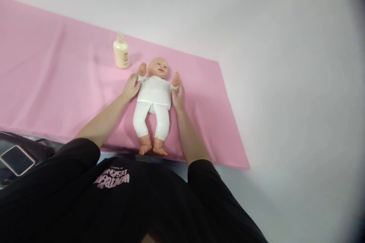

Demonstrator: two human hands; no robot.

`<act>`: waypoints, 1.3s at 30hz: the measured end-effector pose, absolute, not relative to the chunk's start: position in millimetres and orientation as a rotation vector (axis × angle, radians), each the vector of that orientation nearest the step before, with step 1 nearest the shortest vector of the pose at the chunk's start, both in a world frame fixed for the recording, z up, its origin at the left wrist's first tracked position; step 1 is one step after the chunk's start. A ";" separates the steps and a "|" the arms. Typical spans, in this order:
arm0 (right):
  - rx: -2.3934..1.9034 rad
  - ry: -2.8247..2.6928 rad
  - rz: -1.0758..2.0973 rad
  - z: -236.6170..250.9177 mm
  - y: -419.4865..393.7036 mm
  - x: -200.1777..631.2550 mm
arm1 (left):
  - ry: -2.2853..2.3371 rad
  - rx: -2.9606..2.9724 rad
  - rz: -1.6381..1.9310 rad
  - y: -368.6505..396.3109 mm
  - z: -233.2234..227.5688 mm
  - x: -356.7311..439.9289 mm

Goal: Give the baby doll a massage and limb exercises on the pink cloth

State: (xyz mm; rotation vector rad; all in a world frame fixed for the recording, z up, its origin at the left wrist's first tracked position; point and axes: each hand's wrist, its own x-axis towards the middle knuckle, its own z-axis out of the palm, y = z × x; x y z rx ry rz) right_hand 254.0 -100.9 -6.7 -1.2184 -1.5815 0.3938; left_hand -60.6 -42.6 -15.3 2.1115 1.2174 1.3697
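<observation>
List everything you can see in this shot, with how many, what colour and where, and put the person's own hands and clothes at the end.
baby doll: one, pale skin tone in a white top and white leggings, lying face up in the middle of the pink cloth, feet toward the person.
lotion bottle: one, cream with a clear cap, upright on the cloth behind the doll's raised arm, apart from it.
pink cloth: one, pink, spread over the white surface.
white surface: one, white, under and around the cloth.
phone: one, dark screen with a light rim, lower left on a dark object.
left hand: one, bare, against the doll's arm and side.
right hand: one, bare, at the doll's other wrist.
black shirt: one, black with pink print, bottom of view.
</observation>
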 end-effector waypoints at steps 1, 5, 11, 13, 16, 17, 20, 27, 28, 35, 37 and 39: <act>-1.238 -1.585 0.394 -5.6 -101.3 252.9 | 1.208 2.161 1.324 -44.5 -12.6 -59.9; -1.308 -1.619 0.414 -0.2 -103.8 250.2 | 1.159 2.293 1.216 -47.6 -8.0 -57.5; -1.295 -1.600 0.434 -2.1 -102.1 252.6 | 1.158 2.288 1.254 -45.1 -12.2 -57.4; -1.285 -1.591 0.432 -5.8 -100.0 254.0 | 1.170 2.276 1.260 -44.5 -12.9 -58.0; -1.255 -1.546 0.431 -11.0 -97.0 255.2 | 1.196 2.245 1.265 -44.5 -12.5 -59.2; -1.244 -1.529 0.437 -12.5 -96.2 255.4 | 1.203 2.231 1.270 -44.6 -12.1 -59.7; -1.235 -1.471 0.469 -16.9 -93.7 256.3 | 1.231 2.174 1.299 -44.6 -11.4 -60.7; -1.260 -1.377 0.501 -32.1 -84.6 267.8 | 1.179 1.942 1.456 -38.5 -18.5 -61.0; -1.256 -1.375 0.494 -33.9 -82.6 270.3 | 1.188 1.890 1.467 -37.6 -20.3 -61.2; -1.178 -1.249 0.329 -37.1 -61.8 282.8 | 1.273 1.297 1.582 -31.6 -21.8 -62.7; -1.184 -1.184 0.340 -37.6 -60.6 285.2 | 1.300 1.189 1.598 -29.3 -20.5 -63.2; -1.180 -1.184 0.360 -37.4 -64.8 289.1 | 1.319 1.146 1.592 -27.5 -20.3 -63.9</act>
